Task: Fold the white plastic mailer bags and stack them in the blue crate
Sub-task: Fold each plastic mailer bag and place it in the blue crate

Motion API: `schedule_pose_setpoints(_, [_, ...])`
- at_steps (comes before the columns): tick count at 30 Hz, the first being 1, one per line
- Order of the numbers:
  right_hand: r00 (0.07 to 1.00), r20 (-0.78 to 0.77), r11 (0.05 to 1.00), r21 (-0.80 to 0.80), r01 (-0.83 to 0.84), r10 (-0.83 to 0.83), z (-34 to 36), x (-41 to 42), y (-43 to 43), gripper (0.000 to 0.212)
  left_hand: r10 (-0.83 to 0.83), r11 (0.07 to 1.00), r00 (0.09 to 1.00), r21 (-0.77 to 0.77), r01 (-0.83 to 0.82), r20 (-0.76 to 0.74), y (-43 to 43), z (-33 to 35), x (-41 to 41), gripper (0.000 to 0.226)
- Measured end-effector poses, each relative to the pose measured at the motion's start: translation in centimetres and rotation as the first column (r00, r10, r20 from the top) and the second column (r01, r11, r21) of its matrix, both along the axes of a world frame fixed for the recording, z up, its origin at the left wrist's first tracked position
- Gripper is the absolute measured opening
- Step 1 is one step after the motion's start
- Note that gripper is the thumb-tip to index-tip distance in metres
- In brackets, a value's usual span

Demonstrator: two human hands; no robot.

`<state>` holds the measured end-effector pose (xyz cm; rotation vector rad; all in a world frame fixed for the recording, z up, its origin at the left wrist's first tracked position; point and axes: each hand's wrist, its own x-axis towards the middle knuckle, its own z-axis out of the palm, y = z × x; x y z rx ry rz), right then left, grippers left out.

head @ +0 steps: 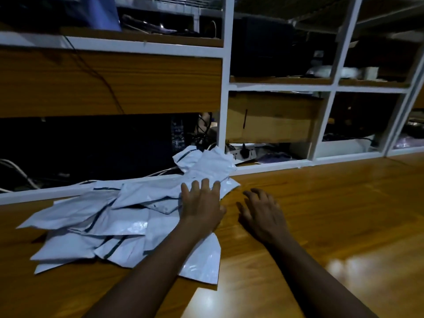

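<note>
Wooden table (325,212) is strewn with bags (124,216); left hand (202,204) is laid flat on them, right hand (261,213) held open beside them.

White mailer bags (128,216) with dark edge stripes — orange-brown wood-grain table (332,203)

The mailer bags (110,223) are thin white plastic, creased and crinkled, with a slight sheen where light catches them. The tabletop (321,214) is glossy, varnished wood-grain, throwing bright reflections. Behind, a matt brown cardboard box (273,118) sits in a white-painted shelf frame (226,72).
</note>
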<state>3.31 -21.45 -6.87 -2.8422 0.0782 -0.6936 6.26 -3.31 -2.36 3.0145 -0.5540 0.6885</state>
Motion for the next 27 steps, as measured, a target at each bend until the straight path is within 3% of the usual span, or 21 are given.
schedule_pose_setpoints(13, [0.998,0.067,0.998,0.063,0.003,-0.007,-0.6,5.2,-3.6,0.046,0.102,0.993,0.995,0.067,-0.1,-0.019,-4.8,0.0,8.8,0.052])
schedule_pose_setpoints(16, [0.998,0.055,0.997,0.074,0.017,-0.021,-0.5,5.9,-3.9,0.048,0.09,0.992,0.996,0.088,-0.091,0.017,-4.7,0.1,9.1,0.04])
schedule_pose_setpoints(27, [0.959,0.277,0.991,0.103,-0.088,0.056,0.9,3.4,-4.6,0.057,-0.138,0.989,0.962,-0.017,0.146,0.236,-7.2,0.7,4.8,0.014])
